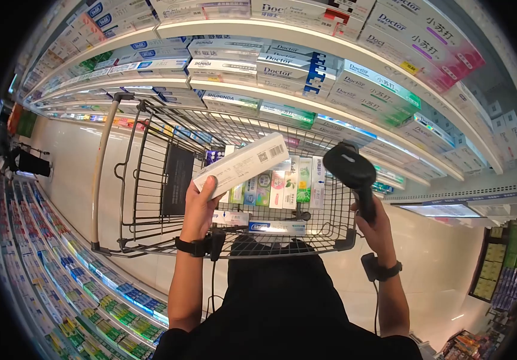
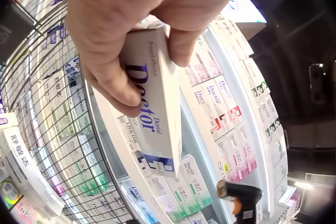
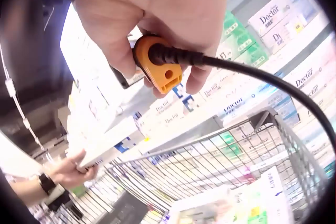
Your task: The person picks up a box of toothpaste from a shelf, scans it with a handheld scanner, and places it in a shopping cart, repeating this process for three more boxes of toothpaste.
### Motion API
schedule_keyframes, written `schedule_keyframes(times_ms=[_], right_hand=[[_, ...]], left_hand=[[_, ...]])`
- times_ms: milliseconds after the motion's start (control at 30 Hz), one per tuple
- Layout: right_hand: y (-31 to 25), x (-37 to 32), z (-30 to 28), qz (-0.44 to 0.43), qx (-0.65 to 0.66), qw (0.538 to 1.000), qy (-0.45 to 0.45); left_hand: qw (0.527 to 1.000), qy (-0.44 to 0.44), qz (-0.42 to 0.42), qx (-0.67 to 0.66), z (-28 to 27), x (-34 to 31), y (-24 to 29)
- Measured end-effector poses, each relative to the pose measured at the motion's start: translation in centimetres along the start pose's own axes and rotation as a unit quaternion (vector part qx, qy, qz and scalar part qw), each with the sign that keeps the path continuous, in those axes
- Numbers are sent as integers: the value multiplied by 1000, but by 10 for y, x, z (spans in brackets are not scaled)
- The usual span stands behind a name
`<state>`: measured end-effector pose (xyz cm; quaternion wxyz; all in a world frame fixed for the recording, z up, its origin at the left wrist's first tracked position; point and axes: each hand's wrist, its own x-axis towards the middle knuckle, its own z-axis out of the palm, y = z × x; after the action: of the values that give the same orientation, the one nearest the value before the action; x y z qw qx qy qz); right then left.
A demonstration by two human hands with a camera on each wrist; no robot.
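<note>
My left hand (image 1: 199, 210) grips one end of a long white Doctor toothpaste box (image 1: 241, 165), thumb on top. The box is tilted above the shopping cart (image 1: 150, 174), with a barcode and QR code on its upper face. In the left wrist view, purple "Doctor" lettering runs along the box (image 2: 149, 95). My right hand (image 1: 378, 233) holds a black handheld barcode scanner (image 1: 349, 166) by its handle, at the cart's right end. An orange handle base and a black cable (image 3: 262, 77) show in the right wrist view. The scanner's head stands to the right of the box.
Several toothpaste boxes (image 1: 290, 183) lie in the cart. Shelves (image 1: 306, 96) stacked with toothpaste boxes curve behind it. More stocked shelves (image 1: 84, 288) stand at the lower left. Pale floor (image 1: 69, 162) stretches to the left, and a lit panel (image 1: 444, 210) is at the right.
</note>
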<state>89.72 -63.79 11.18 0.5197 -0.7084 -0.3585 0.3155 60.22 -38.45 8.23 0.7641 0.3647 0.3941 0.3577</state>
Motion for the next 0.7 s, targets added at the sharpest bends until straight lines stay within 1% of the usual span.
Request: schedule_keyframes(times_ms=[33,133,167,267,300,400,433,533,700], right_hand=[[-8,-6,6,-20,68,997,36],[-29,-13,6,82,190,978,-18],[-29,-14,13,90,145,985,26],[-31,-15,22,106,142,984,-13],[-37,-16,27,65,117,991,-14],[-52,-19,35,71,112,990,-56],[-54,-19,36,65,90,991,-69],[-45,-17,40,56,42,994,-86],[-46,-16,40,59,27,993,-99]], left_hand=[[1000,5,5,2,6,-3,-1],[1000,-21,10,1,19,-9,-1],[1000,-28,13,-2,21,-11,-2],[999,-37,18,8,28,-20,0],[999,-41,25,8,30,-22,-1],[998,-51,35,9,35,-30,-4],[998,-51,34,9,37,-31,-6],[998,-58,39,4,43,-38,-9],[997,-63,44,2,43,-42,-14]])
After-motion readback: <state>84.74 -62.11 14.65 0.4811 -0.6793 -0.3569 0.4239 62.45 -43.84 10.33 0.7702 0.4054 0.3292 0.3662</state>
